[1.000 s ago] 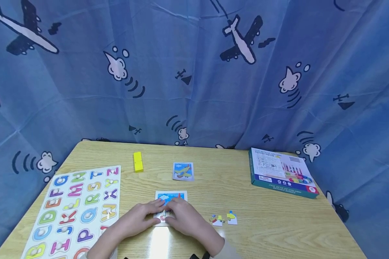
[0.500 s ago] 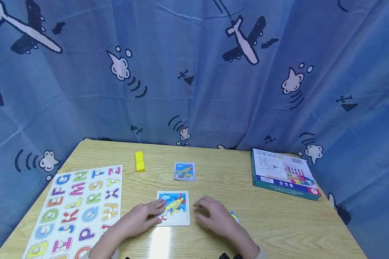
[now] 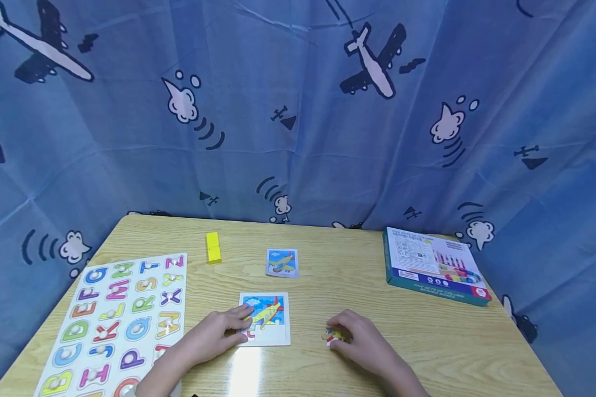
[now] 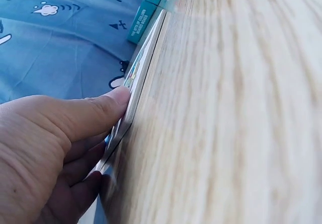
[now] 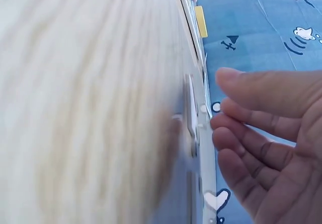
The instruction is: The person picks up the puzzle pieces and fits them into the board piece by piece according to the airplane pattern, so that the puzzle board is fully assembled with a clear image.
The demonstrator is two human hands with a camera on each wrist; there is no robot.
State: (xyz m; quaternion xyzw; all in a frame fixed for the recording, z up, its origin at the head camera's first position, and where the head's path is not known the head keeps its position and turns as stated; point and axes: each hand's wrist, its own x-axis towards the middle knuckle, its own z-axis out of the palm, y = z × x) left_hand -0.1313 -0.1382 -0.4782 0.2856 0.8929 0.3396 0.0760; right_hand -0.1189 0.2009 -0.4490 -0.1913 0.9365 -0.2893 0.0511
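My left hand [image 3: 223, 326] holds the left side of a small jigsaw puzzle board [image 3: 277, 337] on the table. Its thumb rests at the near left corner, and the other fingers cover part of the picture. Seen in the board are a blue sky, a yellow plane with a red tail, and a blank white lower part. To the right of the board, my right hand [image 3: 360, 337] hovers around loose puzzle pieces [image 3: 333, 334], partly hidden by the fingers. In the right wrist view its fingers [image 5: 241, 141] are loosely bent, thumb apart, and appear clear of the pieces.
Behind the board lies a picture card [image 3: 282, 263] of the same plane. A white alphabet peg board [image 3: 151, 303] covers the left of the table [image 3: 338, 275]. Yellow blocks [image 3: 213, 248] stand at the back, and a green-edged box [image 3: 434, 266] lies at the back right.
My right hand has left the puzzle board and moved right to the loose pieces. My left hand has stayed on the board, whose picture the right hand no longer covers.
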